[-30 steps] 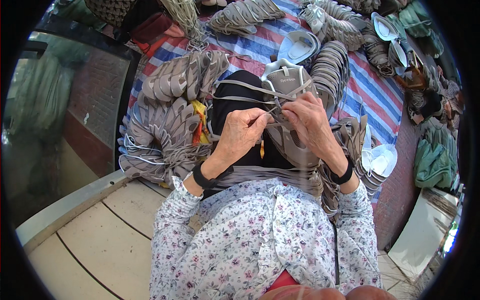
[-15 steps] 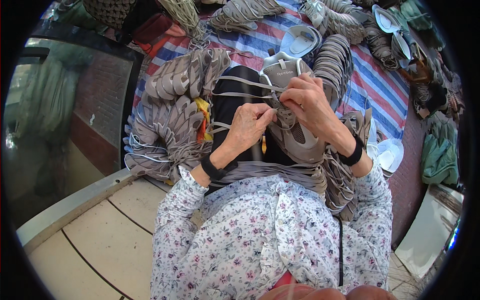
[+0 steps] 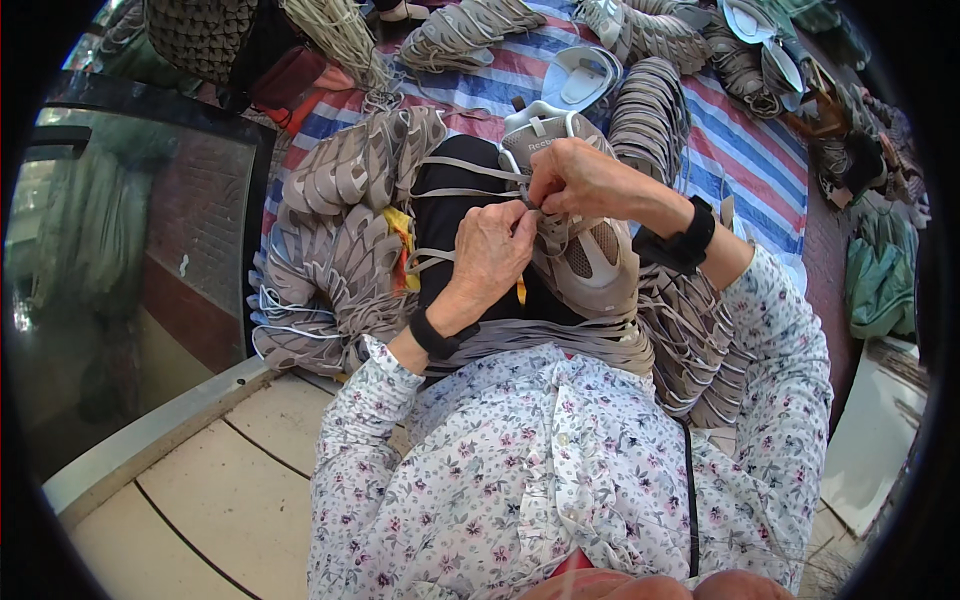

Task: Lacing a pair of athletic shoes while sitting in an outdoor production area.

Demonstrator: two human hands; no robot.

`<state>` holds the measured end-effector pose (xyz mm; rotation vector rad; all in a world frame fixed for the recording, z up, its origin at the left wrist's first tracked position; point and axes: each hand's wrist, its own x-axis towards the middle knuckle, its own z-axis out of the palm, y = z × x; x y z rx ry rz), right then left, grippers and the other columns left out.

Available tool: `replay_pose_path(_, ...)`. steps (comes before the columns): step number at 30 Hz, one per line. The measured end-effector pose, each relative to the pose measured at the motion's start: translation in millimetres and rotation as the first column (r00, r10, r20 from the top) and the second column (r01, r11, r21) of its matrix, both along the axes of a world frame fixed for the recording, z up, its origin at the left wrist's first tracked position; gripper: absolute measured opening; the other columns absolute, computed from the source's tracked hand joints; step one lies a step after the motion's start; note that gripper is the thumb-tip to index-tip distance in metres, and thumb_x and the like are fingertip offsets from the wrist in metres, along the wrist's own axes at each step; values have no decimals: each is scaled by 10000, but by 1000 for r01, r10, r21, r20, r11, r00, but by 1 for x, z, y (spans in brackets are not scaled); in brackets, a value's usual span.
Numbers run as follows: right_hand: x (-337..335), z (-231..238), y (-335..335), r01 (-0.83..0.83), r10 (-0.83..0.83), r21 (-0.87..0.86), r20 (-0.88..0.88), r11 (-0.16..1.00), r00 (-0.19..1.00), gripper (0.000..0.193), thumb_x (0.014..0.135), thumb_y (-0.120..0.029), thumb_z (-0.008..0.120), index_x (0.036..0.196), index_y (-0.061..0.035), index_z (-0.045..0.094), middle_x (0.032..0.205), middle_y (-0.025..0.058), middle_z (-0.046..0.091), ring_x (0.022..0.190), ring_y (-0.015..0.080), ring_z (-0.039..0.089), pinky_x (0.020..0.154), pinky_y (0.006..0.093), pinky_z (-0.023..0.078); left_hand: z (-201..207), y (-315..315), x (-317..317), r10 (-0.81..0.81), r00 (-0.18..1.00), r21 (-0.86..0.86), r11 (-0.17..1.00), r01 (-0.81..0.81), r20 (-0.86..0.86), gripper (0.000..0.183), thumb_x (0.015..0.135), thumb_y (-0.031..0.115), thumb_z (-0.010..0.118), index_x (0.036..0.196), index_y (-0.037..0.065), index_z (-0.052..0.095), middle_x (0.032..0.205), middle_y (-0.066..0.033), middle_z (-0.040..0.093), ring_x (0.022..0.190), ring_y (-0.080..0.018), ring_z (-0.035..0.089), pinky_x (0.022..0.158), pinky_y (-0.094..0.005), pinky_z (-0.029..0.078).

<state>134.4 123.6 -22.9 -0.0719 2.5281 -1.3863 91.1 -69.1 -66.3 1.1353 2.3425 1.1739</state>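
Note:
A grey-beige shoe upper (image 3: 590, 280) with a pale tongue lies across my lap, its toe toward me. My left hand (image 3: 490, 255) is at its left edge, thumb and forefinger pinched on a flat grey shoelace (image 3: 465, 190). From above, my right hand (image 3: 585, 180) reaches over the tongue with its fingertips closed on the lace by the eyelets. The two hands' fingertips nearly meet there. Loops of the lace trail left over my dark trouser leg. My right hand covers part of the lacing, so the exact eyelet is hidden.
Stacked shoe uppers (image 3: 325, 250) crowd my left, and another stack (image 3: 648, 115) stands beyond the right hand. A bundle of grey laces (image 3: 550, 345) lies across my lap. A striped plastic sheet (image 3: 745, 160) covers the ground ahead. A dark-framed glass panel (image 3: 150, 250) stands at left.
My right hand has swung its wrist outward and up, its fingertips coming down left toward my left hand at the eyelets. The view has shifted slightly.

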Motion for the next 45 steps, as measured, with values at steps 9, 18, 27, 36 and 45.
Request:
replay_pose_path(9,1,-1,-4,-71,92,146,-144,987,985,115,691,26,695,804,45,697,773,121,607,712,264,634,643,371,489,5,-10,-12,-73,909,-39,994,98,410,306,985,184,553,791,-26,661,576,-5,539,518,-69,495,482,-243,380)
replay_pose_path(18,20,-1,10,142,-11,291,-409,946,912,76,765,14,659,838,-4,669,861,123,618,774,319,625,660,389,495,15,-7,-9,15,974,58,998,-28,226,200,921,143,633,827,-25,686,668,-67,615,552,-113,522,527,-269,417)
replay_pose_path(27,58,29,121,672,-685,-241,40,700,728,81,959,-134,630,990,-59,623,952,34,615,752,130,635,657,247,506,38,14,19,-45,982,-27,999,41,-186,232,805,206,756,889,36,622,870,-88,567,613,-268,625,565,-366,492)
replay_pose_path(36,54,-3,90,443,-562,-896,357,18,746,126,1014,-170,555,1046,-50,579,1080,110,663,860,176,661,675,241,554,30,24,7,-68,993,64,995,75,-97,100,843,56,665,865,-7,589,791,-87,560,592,-220,593,548,-355,469)
replay_pose_path(45,118,-20,243,302,-666,-925,76,230,742,129,931,-26,596,845,-64,507,816,17,510,755,128,505,747,261,462,45,10,-25,-329,941,-3,944,330,81,99,858,52,669,875,-17,601,779,-48,552,572,-103,460,535,-271,391)
